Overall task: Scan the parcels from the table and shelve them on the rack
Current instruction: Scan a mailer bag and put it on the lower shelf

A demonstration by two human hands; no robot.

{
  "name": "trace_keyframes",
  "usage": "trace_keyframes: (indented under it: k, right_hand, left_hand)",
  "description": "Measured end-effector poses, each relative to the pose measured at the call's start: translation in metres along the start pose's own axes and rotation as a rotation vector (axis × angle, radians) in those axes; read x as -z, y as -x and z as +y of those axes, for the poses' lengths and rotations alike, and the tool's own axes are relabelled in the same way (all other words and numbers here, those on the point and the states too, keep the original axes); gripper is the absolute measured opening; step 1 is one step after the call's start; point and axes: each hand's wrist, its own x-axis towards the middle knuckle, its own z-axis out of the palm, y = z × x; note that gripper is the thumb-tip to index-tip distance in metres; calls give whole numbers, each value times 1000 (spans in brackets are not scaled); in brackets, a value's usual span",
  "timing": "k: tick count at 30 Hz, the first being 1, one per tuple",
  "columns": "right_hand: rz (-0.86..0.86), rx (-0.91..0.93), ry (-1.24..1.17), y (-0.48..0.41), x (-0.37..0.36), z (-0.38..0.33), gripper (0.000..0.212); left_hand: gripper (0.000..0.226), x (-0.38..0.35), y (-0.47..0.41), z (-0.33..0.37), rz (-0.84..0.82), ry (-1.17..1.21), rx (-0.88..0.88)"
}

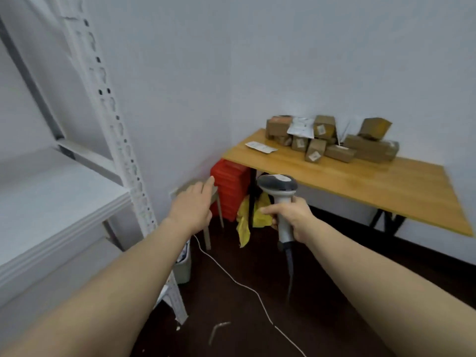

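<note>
Several brown cardboard parcels (332, 141) with white labels lie piled at the far end of the wooden table (373, 181), with a flat white envelope (260, 147) beside them. My right hand (291, 216) grips the handle of a grey barcode scanner (279, 191), held upright in front of the table's near corner. My left hand (192, 206) reaches forward empty, fingers straight, between the rack and the table. The white metal rack (121, 155) stands at the left, one bare shelf (51, 202) showing.
Under the table's corner stand red stacked drawers (230, 188), a yellow cloth (244, 222) and a small stool (213, 210). A grey bin (183, 269) sits by the rack's foot. A white cable (247, 287) runs across the dark floor.
</note>
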Motion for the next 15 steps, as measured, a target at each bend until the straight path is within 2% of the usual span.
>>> trace_keyframes:
  k: [4, 8, 11, 15]
  right_hand:
    - [161, 9, 104, -29, 81, 8, 30]
    - [298, 36, 252, -69, 136, 19, 22]
    - [339, -17, 221, -104, 162, 21, 13]
    - [294, -77, 57, -165, 178, 9, 11]
  left_hand:
    - [81, -13, -48, 64, -10, -6, -118]
    - [79, -31, -99, 105, -45, 27, -171]
    - [77, -53, -140, 126, -102, 72, -176]
    - [73, -90, -212, 139, -178, 70, -178]
